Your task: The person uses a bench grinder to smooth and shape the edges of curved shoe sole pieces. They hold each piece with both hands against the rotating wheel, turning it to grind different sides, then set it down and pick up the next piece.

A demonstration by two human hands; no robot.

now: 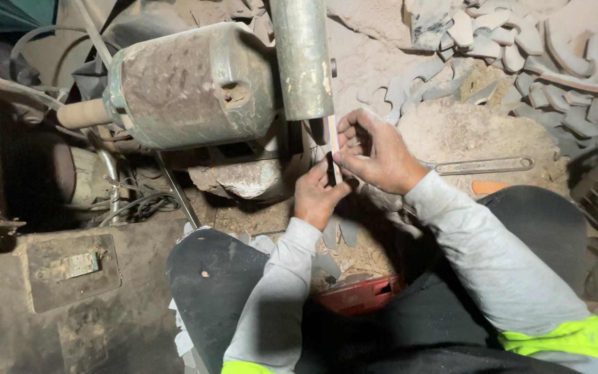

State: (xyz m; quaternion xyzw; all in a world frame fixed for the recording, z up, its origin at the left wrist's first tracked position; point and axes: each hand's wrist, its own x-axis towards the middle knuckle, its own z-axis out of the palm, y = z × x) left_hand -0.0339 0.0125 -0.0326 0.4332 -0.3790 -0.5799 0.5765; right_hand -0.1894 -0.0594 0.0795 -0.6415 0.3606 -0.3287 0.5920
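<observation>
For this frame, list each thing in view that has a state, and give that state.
Left hand: closed on the lower end of the thin flat blade piece.
Right hand: fingers pinching the blade piece from the right side.
Thin flat blade piece: upright, held just beside the vertical metal guard.
Grinder motor: rusty, dusty; running or not, cannot tell.
Wrench: lying flat on sawdust.
Cut blanks: piled loosely.
</observation>
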